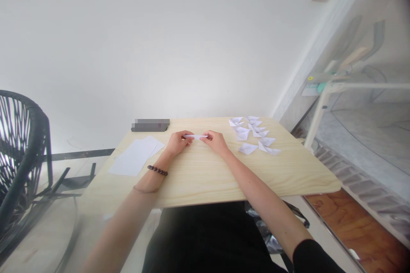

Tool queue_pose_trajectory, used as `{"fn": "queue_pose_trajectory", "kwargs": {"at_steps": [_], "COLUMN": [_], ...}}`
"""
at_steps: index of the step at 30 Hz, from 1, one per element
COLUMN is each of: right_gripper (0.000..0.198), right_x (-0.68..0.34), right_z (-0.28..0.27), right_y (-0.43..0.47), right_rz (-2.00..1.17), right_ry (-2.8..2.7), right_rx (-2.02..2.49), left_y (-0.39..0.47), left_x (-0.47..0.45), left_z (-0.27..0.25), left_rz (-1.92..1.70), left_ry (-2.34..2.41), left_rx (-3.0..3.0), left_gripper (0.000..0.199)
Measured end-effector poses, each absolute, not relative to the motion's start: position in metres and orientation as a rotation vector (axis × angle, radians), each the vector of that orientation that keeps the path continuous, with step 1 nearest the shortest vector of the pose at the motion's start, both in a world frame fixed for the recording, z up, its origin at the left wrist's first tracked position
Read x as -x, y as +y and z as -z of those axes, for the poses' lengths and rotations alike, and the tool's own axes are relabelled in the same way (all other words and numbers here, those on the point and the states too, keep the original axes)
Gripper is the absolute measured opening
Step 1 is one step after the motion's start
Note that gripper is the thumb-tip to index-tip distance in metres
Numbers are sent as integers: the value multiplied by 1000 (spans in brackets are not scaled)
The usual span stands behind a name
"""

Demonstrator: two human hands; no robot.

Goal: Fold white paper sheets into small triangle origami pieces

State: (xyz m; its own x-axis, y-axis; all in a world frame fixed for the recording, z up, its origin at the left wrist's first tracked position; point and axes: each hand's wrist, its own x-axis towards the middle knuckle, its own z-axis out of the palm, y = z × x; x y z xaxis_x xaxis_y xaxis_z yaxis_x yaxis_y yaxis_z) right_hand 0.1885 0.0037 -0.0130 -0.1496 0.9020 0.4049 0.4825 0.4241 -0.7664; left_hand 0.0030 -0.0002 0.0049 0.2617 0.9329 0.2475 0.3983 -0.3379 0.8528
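Strip (196, 136) is sitting toward far edge of table (198, 181); left hand (178, 143) and right hand (216, 140) are pinching its ends, finger to thumb; uneven tugging would be risking a skew or tear

On the counter (198, 179), at left, overlapping paper sheets (133, 158); behind these, near the far edge, an obscured object (150, 126). Between left hand (177, 143) and right hand (216, 141), a paper strip (196, 136). Farther right, grouped folded papers (248, 149). Behind the counter, the wall (205, 42); well left, a chair (35, 108).
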Motion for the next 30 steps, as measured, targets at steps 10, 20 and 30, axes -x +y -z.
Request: {"fn": "queue_pose_trajectory", "kwargs": {"at_steps": [10, 20, 30], "right_gripper": [16, 20, 21], "right_x": [-186, -189, -188], "right_z": [9, 13, 14], "right_y": [-2, 3, 2], "right_rz": [-576, -440, -446], "right_ry": [-1884, -1790, -1819], "right_rx": [1165, 1250, 1244], "left_y": [4, 1, 7], "left_x": [-1, 2, 2], "left_z": [-4, -12, -4], "left_rz": [-1060, -961, -1032], "left_ry": [1421, 1215, 1359], "left_rx": [-2003, -2130, -2130], "left_gripper": [26, 25, 28]}}
